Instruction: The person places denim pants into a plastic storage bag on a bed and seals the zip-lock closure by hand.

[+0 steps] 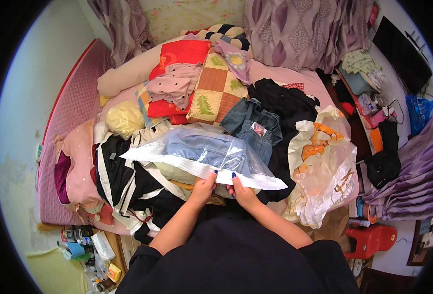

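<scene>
Both my hands pinch the white top band of a clear plastic bag (255,161), thumbs on top. Inside the bag lies a folded blue denim garment (201,147). My left hand (203,189) grips the band near its middle, and my right hand (242,191) holds it a short way to the right. The band stretches wide to a point on each side. Beyond the bag, a second denim garment (262,130) with a small picture patch rests on black clothing (284,103). My curled fingers are partly hidden beneath the band.
Clothes heap the bed, with black-and-white garments (117,176) at left and a checked leaf-print quilt (216,86) behind. A yellow bundle in plastic (124,119) sits left. At right lies a white-and-orange plastic bag (319,165). A red stool (372,239) stands on the floor.
</scene>
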Action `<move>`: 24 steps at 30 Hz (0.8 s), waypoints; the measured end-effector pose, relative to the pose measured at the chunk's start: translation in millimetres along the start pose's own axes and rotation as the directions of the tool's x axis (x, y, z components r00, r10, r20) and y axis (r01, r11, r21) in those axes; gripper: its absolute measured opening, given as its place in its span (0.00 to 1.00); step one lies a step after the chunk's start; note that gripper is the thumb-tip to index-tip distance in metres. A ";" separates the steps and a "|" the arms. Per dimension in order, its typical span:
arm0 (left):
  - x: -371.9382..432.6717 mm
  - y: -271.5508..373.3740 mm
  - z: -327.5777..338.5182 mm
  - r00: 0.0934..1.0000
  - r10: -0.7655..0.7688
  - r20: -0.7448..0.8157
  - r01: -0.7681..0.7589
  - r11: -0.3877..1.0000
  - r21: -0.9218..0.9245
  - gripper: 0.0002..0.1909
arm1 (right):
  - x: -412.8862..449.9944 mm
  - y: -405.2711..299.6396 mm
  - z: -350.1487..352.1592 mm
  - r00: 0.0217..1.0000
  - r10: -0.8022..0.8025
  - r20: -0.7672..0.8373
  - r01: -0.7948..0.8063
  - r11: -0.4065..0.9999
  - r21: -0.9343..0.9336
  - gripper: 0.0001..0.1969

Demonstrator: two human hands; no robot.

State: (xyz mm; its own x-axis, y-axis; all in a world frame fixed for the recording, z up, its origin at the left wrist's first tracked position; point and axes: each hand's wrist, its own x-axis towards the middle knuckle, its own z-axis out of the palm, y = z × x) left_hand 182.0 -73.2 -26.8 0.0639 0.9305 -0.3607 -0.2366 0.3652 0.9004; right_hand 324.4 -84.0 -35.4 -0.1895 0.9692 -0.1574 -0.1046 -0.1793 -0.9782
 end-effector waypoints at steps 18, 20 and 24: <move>-1.4 16.7 5.7 0.993 0.082 0.087 -0.099 0.971 0.216 0.08 | -2.9 -3.3 -12.9 0.995 0.092 -0.048 -0.088 0.992 0.086 0.17; -0.5 17.1 6.7 0.994 0.062 0.094 -0.080 0.977 0.200 0.07 | -2.1 1.4 -13.5 0.991 0.125 -0.042 -0.118 0.983 0.138 0.17; 1.4 13.3 4.8 0.995 -0.007 0.103 -0.003 0.995 0.103 0.08 | -3.5 -2.8 -7.6 0.984 0.154 -0.090 -0.118 0.942 0.314 0.18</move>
State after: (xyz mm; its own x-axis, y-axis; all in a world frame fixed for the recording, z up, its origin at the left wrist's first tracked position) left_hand 183.5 -66.9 -14.1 0.1649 0.9257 -0.3403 -0.1355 0.3630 0.9219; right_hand 332.7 -85.6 -33.2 -0.1145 0.9413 -0.3174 -0.3831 -0.3367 -0.8602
